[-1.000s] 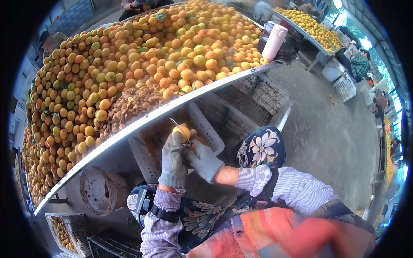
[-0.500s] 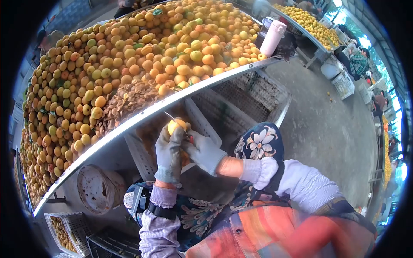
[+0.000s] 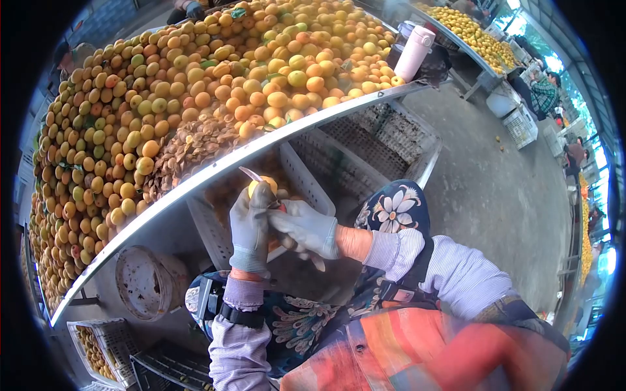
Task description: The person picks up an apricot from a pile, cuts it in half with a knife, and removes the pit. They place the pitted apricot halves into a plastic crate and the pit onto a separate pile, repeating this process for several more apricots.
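Note:
My left hand [image 3: 249, 221], in a grey glove, is closed around a yellow-orange apricot [image 3: 267, 185] just below the table's edge. The gloved right hand [image 3: 305, 228] presses up against it, fingers wrapped round the red handle of a small knife [image 3: 250, 174]. The knife's blade sticks out past the fruit on its upper left side, close against the skin. Both hands are over a white crate [image 3: 308, 179] partly filled with orange fruit, and the left fingers hide part of the apricot.
Apricots [image 3: 277, 99] are heaped on the white-rimmed table [image 3: 225, 164], beside a pile of brown pits [image 3: 195, 148]. A pink flask [image 3: 414, 55] stands at the table's right end. Below are a stained bucket [image 3: 140, 283] and a crate of pits [image 3: 98, 352]. Other people work further back.
Both hands have shifted slightly left, with the apricot now deeper in the left fingers. The blade has turned, showing more of its flat side. My right hand is rotated, its lower fingers more visible.

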Motion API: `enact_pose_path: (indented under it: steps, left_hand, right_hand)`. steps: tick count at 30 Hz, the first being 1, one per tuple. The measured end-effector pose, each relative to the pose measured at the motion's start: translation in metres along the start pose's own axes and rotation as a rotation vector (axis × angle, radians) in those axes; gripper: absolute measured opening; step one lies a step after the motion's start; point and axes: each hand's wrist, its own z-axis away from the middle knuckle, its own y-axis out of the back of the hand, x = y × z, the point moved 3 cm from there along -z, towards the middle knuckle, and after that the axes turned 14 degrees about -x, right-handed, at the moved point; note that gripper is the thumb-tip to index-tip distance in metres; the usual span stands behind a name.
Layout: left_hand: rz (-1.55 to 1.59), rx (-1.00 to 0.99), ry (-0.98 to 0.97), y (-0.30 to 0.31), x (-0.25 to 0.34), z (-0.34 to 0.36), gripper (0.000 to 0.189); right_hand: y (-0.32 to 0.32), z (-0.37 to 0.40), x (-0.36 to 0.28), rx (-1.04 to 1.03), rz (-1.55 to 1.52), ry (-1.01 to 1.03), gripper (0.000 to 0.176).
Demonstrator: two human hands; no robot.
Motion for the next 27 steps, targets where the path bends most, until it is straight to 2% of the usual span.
enact_pose_path:
  steps: [1,3,7,9,10,11,13,14,15,17,18,20,23,25,27]
  left_hand:
    - [0.043,-0.024,0.013,-0.001,0.002,0.0,0.041]
    - [0.045,-0.054,0.022,-0.007,0.009,0.003,0.044]
    - [0.104,-0.155,0.037,-0.01,0.009,0.0,0.049]
    - [0.077,-0.149,-0.033,-0.011,0.006,-0.001,0.049]
    - [0.057,-0.141,-0.097,-0.011,0.005,-0.002,0.049]
    - [0.059,-0.141,-0.099,-0.01,0.004,-0.002,0.049]
    - [-0.088,-0.03,-0.207,-0.003,0.005,-0.002,0.052]
    - [-0.138,-0.05,-0.236,-0.006,0.003,-0.001,0.053]
    - [-0.139,-0.063,-0.235,-0.009,0.001,0.001,0.053]
    - [-0.559,-0.056,-0.417,-0.017,0.005,0.004,0.053]
    - [-0.932,0.024,-0.557,-0.02,0.014,0.005,0.052]
    - [-1.008,0.024,-0.516,-0.024,0.021,0.009,0.053]
    - [-1.109,0.05,-0.484,-0.024,0.019,0.012,0.053]
    - [-1.008,0.067,-0.549,-0.023,0.013,0.011,0.048]
    - [-0.922,0.056,-0.518,-0.02,0.004,0.009,0.046]
  right_hand:
    - [0.003,-0.002,0.004,0.002,-0.001,0.001,0.024]
    - [0.011,-0.006,0.017,-0.044,-0.193,-0.043,0.031]
    - [0.006,0.001,0.01,-0.046,-0.216,-0.019,0.031]
    - [-0.003,0.013,0.0,0.154,0.073,0.099,0.029]
    - [-0.002,0.005,0.003,0.192,0.099,0.231,0.032]
    - [0.003,0.007,0.008,0.192,0.102,0.23,0.032]
    - [0.019,0.021,0.003,0.383,-0.028,0.227,0.036]
    - [0.028,0.026,-0.002,0.398,-0.118,0.182,0.031]
    - [0.039,0.022,-0.001,0.398,-0.139,0.258,0.035]
    - [0.048,0.011,0.0,0.487,-0.127,0.283,0.041]
    - [0.05,0.005,0.003,0.492,-0.125,0.288,0.041]
    - [0.043,-0.005,0.009,0.342,-0.165,0.364,0.043]
    - [0.035,-0.005,0.009,0.328,-0.088,0.309,0.044]
    - [0.031,-0.006,0.01,0.305,-0.079,0.299,0.043]
    - [0.03,-0.012,0.016,0.388,-0.13,0.441,0.042]
